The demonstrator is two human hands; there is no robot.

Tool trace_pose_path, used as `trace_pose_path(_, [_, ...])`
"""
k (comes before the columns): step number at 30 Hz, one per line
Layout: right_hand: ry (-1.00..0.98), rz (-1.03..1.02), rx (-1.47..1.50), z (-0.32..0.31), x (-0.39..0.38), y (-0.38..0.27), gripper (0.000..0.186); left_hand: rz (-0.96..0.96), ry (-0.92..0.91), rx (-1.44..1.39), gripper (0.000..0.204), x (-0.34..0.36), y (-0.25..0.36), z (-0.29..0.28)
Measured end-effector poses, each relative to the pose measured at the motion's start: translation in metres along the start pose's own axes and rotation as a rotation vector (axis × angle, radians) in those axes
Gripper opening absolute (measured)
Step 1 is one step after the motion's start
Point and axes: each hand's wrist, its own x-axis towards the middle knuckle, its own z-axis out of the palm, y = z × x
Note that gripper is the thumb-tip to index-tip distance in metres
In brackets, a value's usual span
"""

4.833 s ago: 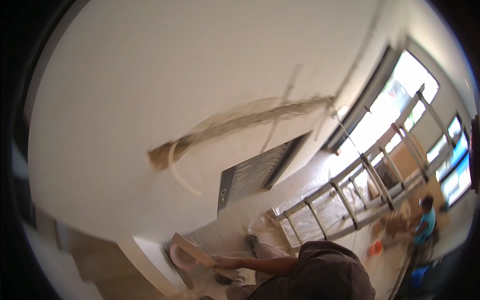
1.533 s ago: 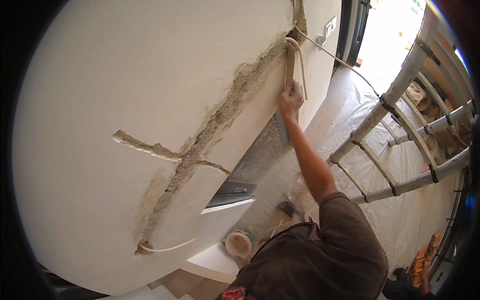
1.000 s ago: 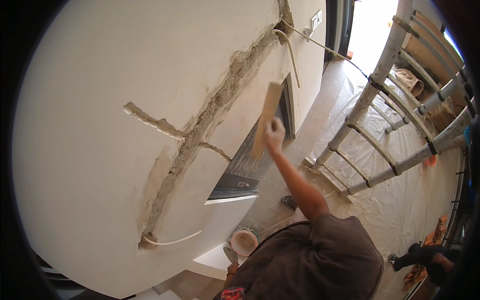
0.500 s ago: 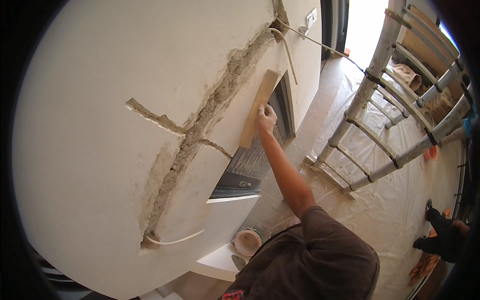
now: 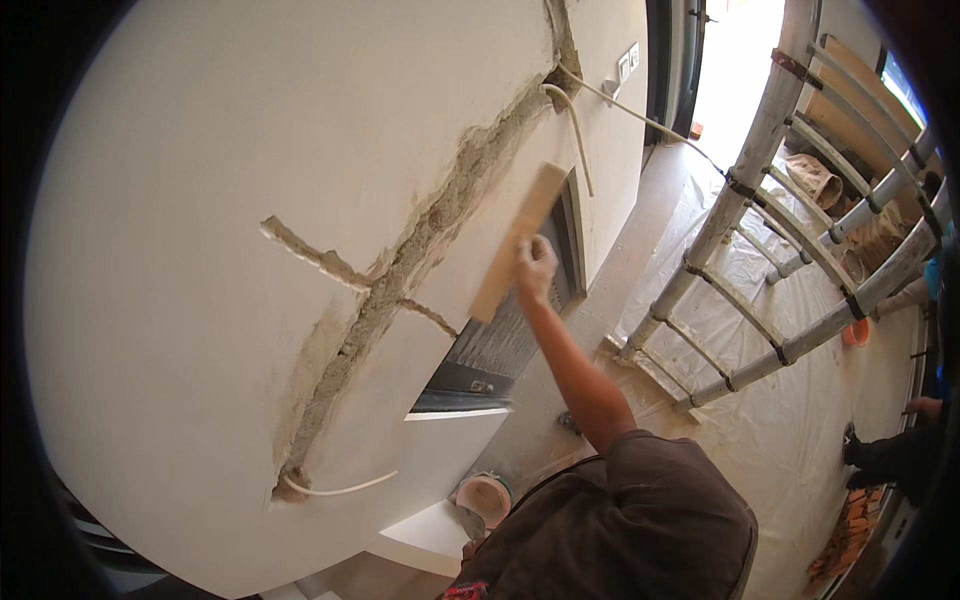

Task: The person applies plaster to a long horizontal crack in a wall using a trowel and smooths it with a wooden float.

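Observation:
My right hand (image 5: 536,268) is closed around a long, flat wooden float (image 5: 517,245). The float is slanted beside the white wall (image 5: 180,330), in front of a dark-framed window recess (image 5: 500,330); whether it touches the wall I cannot tell. To its left, a rough grey channel (image 5: 385,280) runs diagonally through the wall, with short side grooves. Low down, a sliver of my left hand (image 5: 472,547) shows beside a grey blade-like piece (image 5: 470,521) near a bucket (image 5: 485,497). My body hides most of that hand, so its grip cannot be seen.
Pale cables (image 5: 572,130) stick out of the channel's upper end; another cable (image 5: 345,490) curls from its bottom. A metal scaffold (image 5: 740,185) stands on plastic sheeting (image 5: 770,440) at right. Another person's dark-clothed legs (image 5: 890,462) are at the far right, near stacked bricks (image 5: 850,530).
My right hand and the float have moved slightly down in view, and the float is blurred. Part of my left hand now shows by the bucket. The view has shifted slightly.

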Motion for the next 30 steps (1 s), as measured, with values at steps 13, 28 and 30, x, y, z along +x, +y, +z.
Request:
trace_pose_path(13, [0.083, -0.5, -0.246, -0.026, 0.141, -0.061, 0.021, -0.026, -0.022, 0.017, 0.054, 0.044, 0.051, 0.008])
trace_pose_path(28, [-0.024, -0.486, -0.456, 0.045, 0.121, -0.154, 0.029, -0.057, -0.054, 0.086, 0.058, 0.079, 0.053, 0.047])
trace_pose_path(30, [-0.016, -0.493, -0.463, 0.049, 0.108, -0.152, 0.029, -0.068, -0.06, 0.113, 0.059, 0.079, 0.045, 0.051])
